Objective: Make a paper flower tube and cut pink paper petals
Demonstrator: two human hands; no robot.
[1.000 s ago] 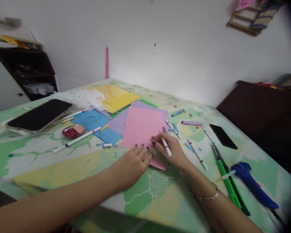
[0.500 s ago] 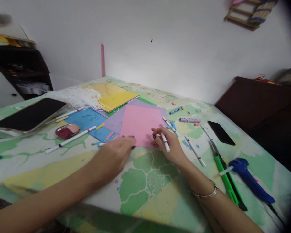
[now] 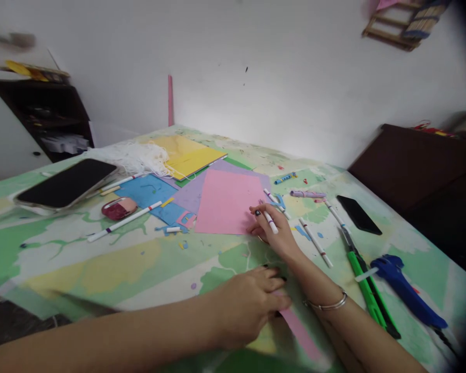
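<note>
one left hand (image 3: 250,305) pinching a pink strip (image 3: 301,334), one right hand (image 3: 282,235) gripping a white marker (image 3: 271,223) — at a pink sheet (image 3: 229,202)

Pink strip (image 3: 301,334): narrow paper, straight-sided; upper end held at the fingers of the left hand (image 3: 248,305), free length running diagonally down and right; lower part of frame, right of centre; far end blurred.
White marker (image 3: 271,223): slim barrel, purple band; tilted in the grip of the right hand (image 3: 281,238), right of frame centre.
Pink sheet (image 3: 229,202): plain, flat; frame centre, lower right corner hidden.
</note>
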